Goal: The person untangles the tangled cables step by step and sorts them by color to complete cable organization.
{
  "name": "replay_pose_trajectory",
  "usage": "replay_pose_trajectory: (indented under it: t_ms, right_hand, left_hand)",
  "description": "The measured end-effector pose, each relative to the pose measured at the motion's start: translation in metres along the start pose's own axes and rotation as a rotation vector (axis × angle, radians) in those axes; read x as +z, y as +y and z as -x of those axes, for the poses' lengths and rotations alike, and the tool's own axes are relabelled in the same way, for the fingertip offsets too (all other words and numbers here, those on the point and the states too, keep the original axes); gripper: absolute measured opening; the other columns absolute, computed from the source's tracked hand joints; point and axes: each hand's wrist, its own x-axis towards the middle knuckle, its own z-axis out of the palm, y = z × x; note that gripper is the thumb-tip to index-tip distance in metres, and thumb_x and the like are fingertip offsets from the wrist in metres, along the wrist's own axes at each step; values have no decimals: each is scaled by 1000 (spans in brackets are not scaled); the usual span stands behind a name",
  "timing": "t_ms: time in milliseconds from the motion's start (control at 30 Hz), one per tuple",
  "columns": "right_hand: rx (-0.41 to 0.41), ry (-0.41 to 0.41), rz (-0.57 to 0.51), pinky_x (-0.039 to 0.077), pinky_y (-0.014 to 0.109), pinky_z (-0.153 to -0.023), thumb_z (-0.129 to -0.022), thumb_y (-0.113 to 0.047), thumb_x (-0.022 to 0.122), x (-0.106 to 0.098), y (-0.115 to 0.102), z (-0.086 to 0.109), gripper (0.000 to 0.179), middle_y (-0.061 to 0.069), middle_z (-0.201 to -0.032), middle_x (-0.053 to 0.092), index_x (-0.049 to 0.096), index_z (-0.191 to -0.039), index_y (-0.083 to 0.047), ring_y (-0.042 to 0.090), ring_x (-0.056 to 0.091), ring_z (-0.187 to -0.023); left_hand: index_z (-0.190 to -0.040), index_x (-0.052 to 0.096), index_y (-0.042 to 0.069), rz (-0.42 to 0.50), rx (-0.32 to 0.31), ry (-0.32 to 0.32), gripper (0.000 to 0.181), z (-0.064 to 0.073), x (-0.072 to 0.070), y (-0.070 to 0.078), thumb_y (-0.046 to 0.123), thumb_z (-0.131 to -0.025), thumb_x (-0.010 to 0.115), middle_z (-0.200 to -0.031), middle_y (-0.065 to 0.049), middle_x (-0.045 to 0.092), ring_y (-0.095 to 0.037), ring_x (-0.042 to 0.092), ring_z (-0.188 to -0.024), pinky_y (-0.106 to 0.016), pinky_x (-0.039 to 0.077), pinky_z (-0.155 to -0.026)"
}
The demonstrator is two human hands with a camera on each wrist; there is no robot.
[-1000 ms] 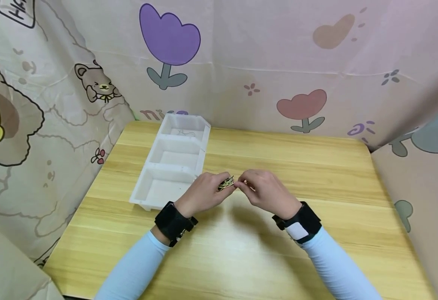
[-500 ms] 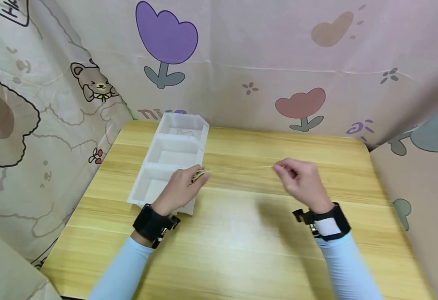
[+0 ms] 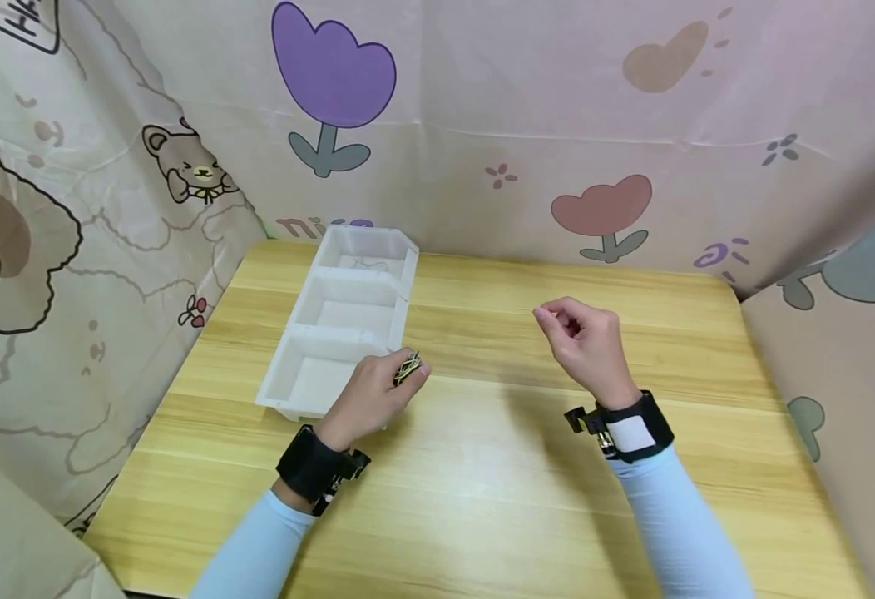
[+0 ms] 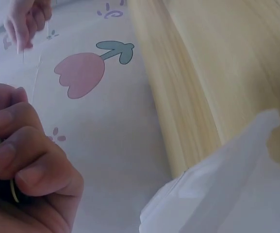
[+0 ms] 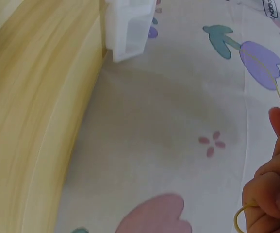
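My left hand point(image 3: 366, 395) grips a small bundle of thin yellow and dark strands point(image 3: 407, 368), perhaps wires, near the tray's front right corner. In the left wrist view its fingers point(image 4: 42, 145) curl round the bundle, and yellow loops show below them. To the right, above the table, my right hand point(image 3: 587, 345) pinches one thin yellow strand point(image 5: 279, 92). In the right wrist view one end rises in a curve from the fingertips, and a loop point(image 5: 237, 216) sticks out lower down the hand. Most of the bundle is hidden inside the left hand.
A white tray point(image 3: 348, 334) with three compartments stands on the left of the wooden table point(image 3: 482, 482). Its far compartment holds some thin pale strands point(image 3: 368, 264). A printed cloth point(image 3: 482, 100) hangs behind the table and along its sides.
The hands were together at the bundle, then moved apart, the right hand drawing a strand out to the right. Since then, the left hand has come slightly forward and right; the right hand has risen slightly.
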Motion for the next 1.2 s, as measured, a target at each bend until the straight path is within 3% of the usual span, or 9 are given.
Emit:
replay_pose_trajectory:
  t_ms: [233, 467, 633, 767, 1000, 1200]
  right_hand:
    - [4, -43, -32, 37, 25, -41, -90, -20, 62, 33, -7, -21, 15, -6, -58, 53, 69, -87, -8, 6, 42, -47]
    - [-88, -100, -25, 36, 28, -41, -91, -22, 60, 84, -16, -49, 17, -4, -58, 50, 68, -85, -7, 7, 40, -47]
    - [-86, -164, 6, 36, 27, -42, -91, -22, 60, 120, -21, -65, 16, -4, -58, 49, 67, -86, -9, 7, 40, -47]
    - [-19, -213, 50, 35, 27, -42, -91, -24, 59, 147, -22, -72, 17, -3, -57, 49, 67, -86, -9, 8, 41, -46]
    - [171, -373, 99, 38, 27, -45, -93, -28, 57, 185, -27, -77, 22, 1, -59, 51, 66, -90, -9, 14, 45, -50]
    - [268, -413, 109, 37, 27, -44, -93, -31, 56, 206, -28, -72, 23, 1, -55, 50, 67, -89, -10, 14, 46, -49]
  left_hand:
    - [-70, 41, 18, -15, 11, -15, 36, 5, 7, 2, 42, -97, 45, -54, 6, 24, -7, 21, -44, -23, 23, -43]
    - [-73, 46, 22, -46, 17, 4, 32, 9, 6, -2, 44, -96, 45, -53, 9, 27, -5, 25, -44, -23, 24, -44]
    - [-74, 46, 22, -60, 29, 16, 31, 13, 4, -3, 43, -96, 45, -55, 8, 28, -6, 27, -45, -23, 25, -45]
    - [-77, 49, 22, -73, 25, 32, 27, 15, 2, -4, 41, -96, 46, -55, 9, 30, -5, 30, -46, -24, 27, -45]
    - [-77, 49, 23, -65, 4, 35, 27, 17, 0, -7, 41, -96, 47, -54, 9, 31, -6, 32, -46, -24, 28, -45]
    - [-76, 48, 21, -65, 6, 41, 30, 17, -1, -8, 43, -96, 47, -56, 8, 31, -6, 33, -48, -26, 30, -46]
